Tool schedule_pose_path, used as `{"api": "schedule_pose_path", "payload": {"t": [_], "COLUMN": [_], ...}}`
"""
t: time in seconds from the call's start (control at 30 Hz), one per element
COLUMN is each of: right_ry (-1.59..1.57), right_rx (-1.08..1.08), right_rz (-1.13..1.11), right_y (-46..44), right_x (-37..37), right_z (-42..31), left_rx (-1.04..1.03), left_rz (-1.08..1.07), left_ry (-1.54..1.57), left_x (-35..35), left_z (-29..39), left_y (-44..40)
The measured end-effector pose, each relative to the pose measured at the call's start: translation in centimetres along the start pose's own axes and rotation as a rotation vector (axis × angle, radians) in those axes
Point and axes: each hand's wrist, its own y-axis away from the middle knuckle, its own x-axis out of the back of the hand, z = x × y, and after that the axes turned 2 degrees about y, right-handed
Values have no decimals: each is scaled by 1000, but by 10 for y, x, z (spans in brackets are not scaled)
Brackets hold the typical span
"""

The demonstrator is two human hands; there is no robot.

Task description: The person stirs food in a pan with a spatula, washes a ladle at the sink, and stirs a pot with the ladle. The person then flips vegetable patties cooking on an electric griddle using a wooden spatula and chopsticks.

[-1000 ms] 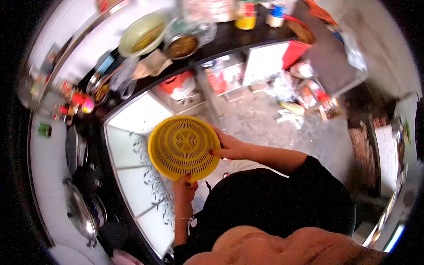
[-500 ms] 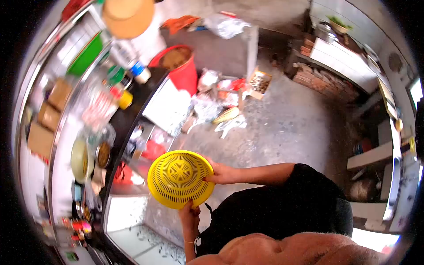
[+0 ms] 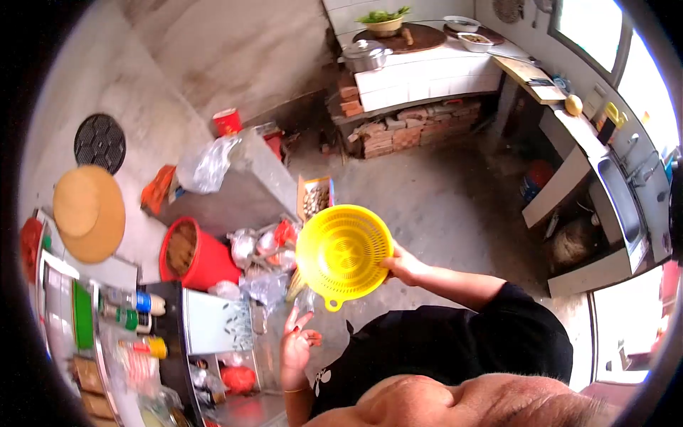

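Observation:
A round yellow plastic colander [image 3: 345, 257] with slotted sides and a small looped tab is held out in front of me, its hollow inside facing up toward the camera. My right hand [image 3: 404, 266] grips its right rim, thumb over the edge. Below the colander's lower left side is my left hand [image 3: 297, 343], raised and apart from it, with fingers spread and nothing in them. A bracelet circles the left wrist.
To the left stand a red bucket [image 3: 200, 252], plastic bags [image 3: 267, 285] and a box [image 3: 314, 198] on the floor. A sink [image 3: 620, 199] lines the right wall. At the back, a tiled counter [image 3: 427, 78] carries a lidded pot [image 3: 365, 55] and a bowl of greens [image 3: 385, 25].
My view has swung right toward the sink side. The colander has turned over from underside-up to inside-up. My left hand has let go of its rim, while the right still holds it.

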Motion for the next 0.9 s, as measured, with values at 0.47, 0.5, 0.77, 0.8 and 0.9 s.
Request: {"api": "schedule_pose_path", "payload": {"t": [0.47, 0.5, 0.77, 0.8, 0.9], "right_ry": [-414, -392, -559, -595, -649], "right_rx": [223, 254, 249, 231, 300], "right_rz": [722, 703, 692, 757, 726], "right_y": [-103, -122, -248, -262, -319], "right_x": [251, 267, 384, 379, 409], "right_z": [-100, -113, -228, -255, -311], "left_rx": [246, 280, 318, 303, 259], "left_rz": [180, 222, 242, 252, 307], "left_ry": [-126, -124, -209, -201, -162], "left_x": [53, 51, 7, 1, -15], "left_z": [-34, -33, 7, 11, 20], "left_y": [-293, -316, -463, -477, -509]}}
